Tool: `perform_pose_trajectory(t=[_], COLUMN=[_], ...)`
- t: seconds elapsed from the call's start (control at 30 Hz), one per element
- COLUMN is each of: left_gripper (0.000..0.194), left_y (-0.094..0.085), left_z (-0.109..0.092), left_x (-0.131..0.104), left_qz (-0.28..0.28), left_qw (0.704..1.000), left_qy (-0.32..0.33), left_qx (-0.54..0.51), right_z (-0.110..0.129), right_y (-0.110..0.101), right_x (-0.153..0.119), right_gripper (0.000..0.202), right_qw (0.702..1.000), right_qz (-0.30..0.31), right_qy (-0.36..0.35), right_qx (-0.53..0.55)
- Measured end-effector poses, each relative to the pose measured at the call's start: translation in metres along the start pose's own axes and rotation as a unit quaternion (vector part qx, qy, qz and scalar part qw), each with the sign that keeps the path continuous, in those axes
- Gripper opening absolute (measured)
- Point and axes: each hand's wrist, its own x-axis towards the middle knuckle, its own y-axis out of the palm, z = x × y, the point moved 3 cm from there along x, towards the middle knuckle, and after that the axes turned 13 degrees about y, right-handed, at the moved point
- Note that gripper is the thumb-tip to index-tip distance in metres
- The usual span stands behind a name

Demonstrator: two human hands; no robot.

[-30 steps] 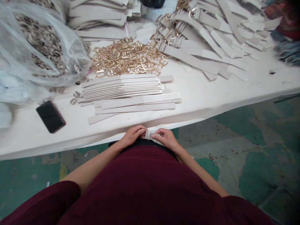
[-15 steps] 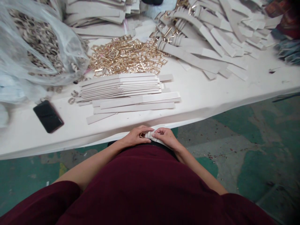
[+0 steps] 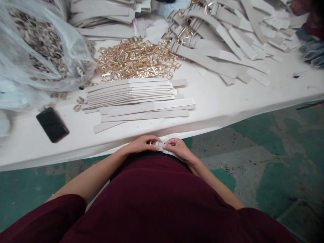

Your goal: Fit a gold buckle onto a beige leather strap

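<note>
The table [image 3: 227, 101] is white. The straps [image 3: 136, 101] stacked near the middle are pale beige, as are the strap heaps far left [image 3: 106, 13] and far right [image 3: 227, 37]. The buckles [image 3: 136, 59] in the far middle pile are shiny gold. The bag [image 3: 37, 47] at far left is clear, with a mottled brown and cream fill. The phone [image 3: 52, 124] at near left is black. The garment [image 3: 162, 206] is dark maroon. The floor [image 3: 278, 162] is patchy green and grey.
</note>
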Motion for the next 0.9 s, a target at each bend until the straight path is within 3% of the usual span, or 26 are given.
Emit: perform_pose_trajectory(t=[0.13, 0.3, 0.47, 0.67, 0.9], left_gripper=[0.051, 0.051, 0.043, 0.037, 0.030], left_y=[0.006, 0.011, 0.012, 0.016, 0.014], left_z=[0.013, 0.021, 0.016, 0.014, 0.012], left_x=[0.004, 0.004, 0.000, 0.001, 0.003], left_qz=[-0.065, -0.049, -0.079, -0.096, -0.080], left_qw=[0.986, 0.978, 0.989, 0.991, 0.996], left_qy=[-0.082, -0.111, -0.061, -0.034, -0.031], left_qx=[-0.128, -0.170, -0.109, -0.081, 0.008], right_z=[-0.002, -0.004, -0.001, -0.005, -0.007], right_y=[0.000, 0.002, -0.009, -0.031, -0.009], right_x=[0.000, 0.000, -0.006, -0.010, 0.003], right_gripper=[0.037, 0.036, 0.036, 0.035, 0.036], right_qw=[1.000, 1.000, 0.999, 0.992, 0.997], right_qz=[-0.004, -0.001, 0.037, 0.076, 0.031], right_qy=[0.004, -0.001, -0.018, 0.026, -0.030], right_qx=[-0.002, -0.012, -0.020, -0.099, -0.057])
